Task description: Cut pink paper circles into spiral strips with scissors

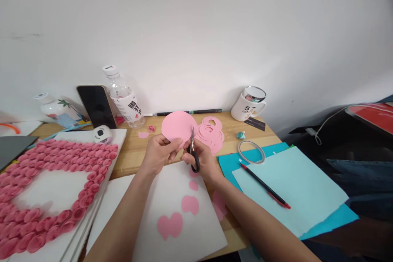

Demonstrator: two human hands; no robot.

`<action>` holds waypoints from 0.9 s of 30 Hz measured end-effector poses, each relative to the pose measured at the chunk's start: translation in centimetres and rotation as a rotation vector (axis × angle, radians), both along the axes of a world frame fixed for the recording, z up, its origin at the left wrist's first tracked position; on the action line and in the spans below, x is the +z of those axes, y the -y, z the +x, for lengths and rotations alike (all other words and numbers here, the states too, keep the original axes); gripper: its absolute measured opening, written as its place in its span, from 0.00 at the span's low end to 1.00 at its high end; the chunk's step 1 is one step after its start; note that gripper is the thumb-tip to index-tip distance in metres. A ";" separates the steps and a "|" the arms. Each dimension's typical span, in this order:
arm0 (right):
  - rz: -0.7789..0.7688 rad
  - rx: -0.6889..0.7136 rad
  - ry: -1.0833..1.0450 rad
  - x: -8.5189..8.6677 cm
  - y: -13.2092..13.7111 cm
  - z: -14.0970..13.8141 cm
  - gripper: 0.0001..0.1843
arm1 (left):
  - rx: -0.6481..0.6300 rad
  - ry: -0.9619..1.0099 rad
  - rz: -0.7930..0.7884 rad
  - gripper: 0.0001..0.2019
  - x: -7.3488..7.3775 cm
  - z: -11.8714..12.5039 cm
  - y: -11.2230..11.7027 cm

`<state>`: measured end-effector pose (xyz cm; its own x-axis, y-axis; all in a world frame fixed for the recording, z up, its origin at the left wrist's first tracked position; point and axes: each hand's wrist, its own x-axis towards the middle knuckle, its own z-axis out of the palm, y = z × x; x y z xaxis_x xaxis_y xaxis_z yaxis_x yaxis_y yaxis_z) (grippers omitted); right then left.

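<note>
My left hand [159, 152] pinches the lower edge of a pink paper circle [178, 126] and holds it up above the wooden table [135, 147]. My right hand [202, 159] grips small black-handled scissors [193, 153], blades pointing up into the circle's right edge. Just behind the hands lies a pile of cut pink paper spirals [211, 131]. Below the hands, pink paper scraps [172, 224] lie on a white sheet [184, 229].
A white board covered with pink paper roses [46, 188] fills the left. Two plastic bottles [124, 98], a phone [96, 105], pens [196, 111] and a white mug [250, 104] stand along the wall. Light blue paper [294, 188], a red and black pen [265, 186] and a tape ring [251, 151] lie right.
</note>
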<state>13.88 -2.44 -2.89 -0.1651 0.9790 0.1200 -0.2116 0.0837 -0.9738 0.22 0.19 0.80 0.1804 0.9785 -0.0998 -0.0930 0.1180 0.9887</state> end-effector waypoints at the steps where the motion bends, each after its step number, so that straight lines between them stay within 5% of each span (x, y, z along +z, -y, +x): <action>1: -0.004 -0.002 0.000 0.1 0.0 0.0 0.16 | 0.003 0.000 0.002 0.14 0.0 0.0 0.0; 15: -0.058 -0.016 0.032 -0.4 0.1 0.0 0.10 | -0.017 0.089 0.029 0.11 -0.3 -0.3 -0.2; 27: -0.018 -0.003 0.054 -1.0 -0.1 -0.3 0.19 | -0.018 0.099 -0.059 0.13 -1.1 0.1 -0.2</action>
